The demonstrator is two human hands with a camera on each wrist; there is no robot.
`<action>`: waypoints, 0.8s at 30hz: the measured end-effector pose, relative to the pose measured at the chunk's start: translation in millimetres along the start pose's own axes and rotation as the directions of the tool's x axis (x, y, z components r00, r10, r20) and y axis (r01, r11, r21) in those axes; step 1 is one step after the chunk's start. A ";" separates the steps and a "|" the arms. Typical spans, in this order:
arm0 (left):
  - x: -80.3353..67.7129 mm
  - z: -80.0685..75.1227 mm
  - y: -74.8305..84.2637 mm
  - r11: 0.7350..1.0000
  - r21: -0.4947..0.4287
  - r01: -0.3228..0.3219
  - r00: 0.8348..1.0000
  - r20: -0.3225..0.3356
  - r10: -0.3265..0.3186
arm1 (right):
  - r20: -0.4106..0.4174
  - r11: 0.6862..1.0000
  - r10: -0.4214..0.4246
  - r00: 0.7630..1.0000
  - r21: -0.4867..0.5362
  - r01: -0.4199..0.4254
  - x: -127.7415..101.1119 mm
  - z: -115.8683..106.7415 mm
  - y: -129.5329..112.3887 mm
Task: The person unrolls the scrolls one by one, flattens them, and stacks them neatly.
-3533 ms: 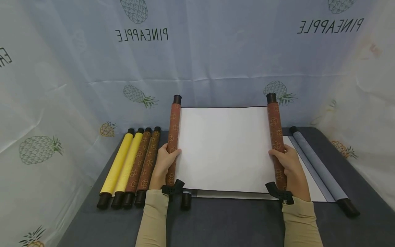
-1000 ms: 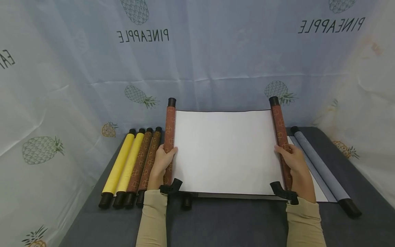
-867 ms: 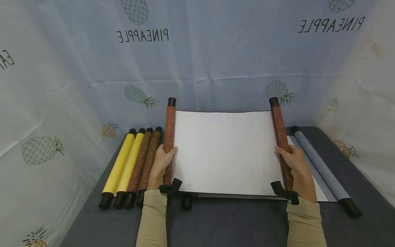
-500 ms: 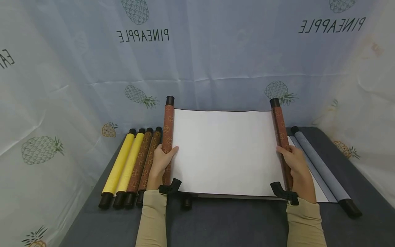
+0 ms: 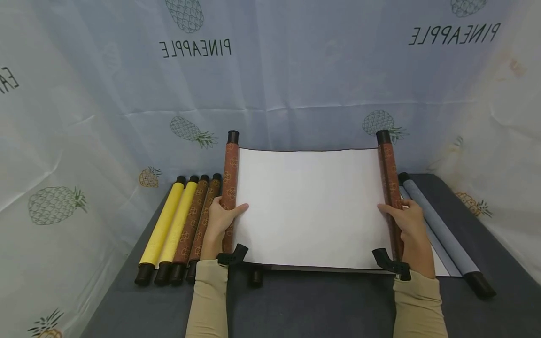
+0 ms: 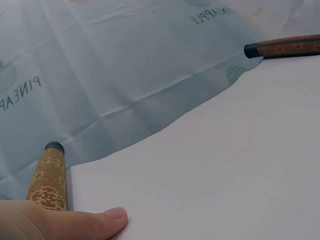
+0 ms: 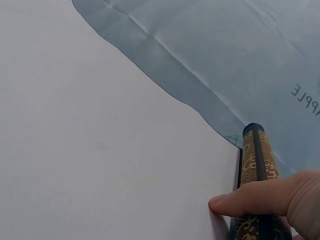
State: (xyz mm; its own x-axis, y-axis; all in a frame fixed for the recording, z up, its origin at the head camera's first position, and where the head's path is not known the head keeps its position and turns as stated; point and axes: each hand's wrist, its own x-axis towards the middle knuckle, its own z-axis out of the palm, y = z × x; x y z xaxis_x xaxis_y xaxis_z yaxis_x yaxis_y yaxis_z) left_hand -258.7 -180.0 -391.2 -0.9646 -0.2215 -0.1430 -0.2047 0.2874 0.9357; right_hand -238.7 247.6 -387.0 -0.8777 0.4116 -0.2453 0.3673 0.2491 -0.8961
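A brown patterned scroll is spread between my hands, its white paper [image 5: 310,206] facing me and held up over the table. My left hand [image 5: 219,219] grips the left roll [image 5: 230,176], thumb lying on the paper's edge. On the other side my right hand [image 5: 409,225] grips the right roll [image 5: 388,164], its thumb [image 7: 245,200] across the front in the right wrist view. Black end caps top both rolls. In the left wrist view the left thumb [image 6: 95,225] reaches onto the white sheet; the fingers behind the rolls are mostly hidden.
Two yellow scrolls [image 5: 162,225] and two brown scrolls [image 5: 190,225] lie side by side at the left of the dark table [image 5: 313,305]. A grey-blue scroll [image 5: 439,225], partly unrolled, lies beneath the held one. A pineapple-print curtain [image 5: 296,70] hangs behind.
The two rolls have moved apart, the left one leftward and the right one rightward, so a wider stretch of white paper shows. Just now the right roll's top has risen slightly.
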 end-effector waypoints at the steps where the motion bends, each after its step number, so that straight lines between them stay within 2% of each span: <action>1: -0.2 0.0 0.3 1.000 -0.002 -0.002 1.000 -0.001 0.002 | 0.002 1.000 0.002 1.000 0.000 -0.002 0.4 -0.9 0.3; 16: 2.8 -3.9 -2.8 0.999 -0.024 -0.037 0.999 0.006 0.037 | 0.052 0.998 -0.048 0.997 -0.036 0.050 -0.1 -13.8 5.3; 19: 4.0 -5.9 -4.3 0.997 -0.030 -0.068 0.998 0.005 0.068 | 0.057 0.996 -0.068 0.996 -0.055 0.071 0.1 -15.4 6.4; 24: 3.2 -7.6 -5.6 0.991 -0.009 -0.134 0.990 -0.047 0.133 | 0.074 0.994 -0.071 0.995 -0.076 0.077 1.4 -17.2 6.1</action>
State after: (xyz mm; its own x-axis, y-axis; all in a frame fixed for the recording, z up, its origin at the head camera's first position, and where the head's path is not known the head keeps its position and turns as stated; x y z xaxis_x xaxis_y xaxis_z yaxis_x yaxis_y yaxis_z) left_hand -259.4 -189.5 -394.4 -0.9743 -0.2252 -0.0018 -0.0726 0.3064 0.9491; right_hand -232.4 264.7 -386.5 -0.9220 0.3270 -0.2074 0.3209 0.3455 -0.8818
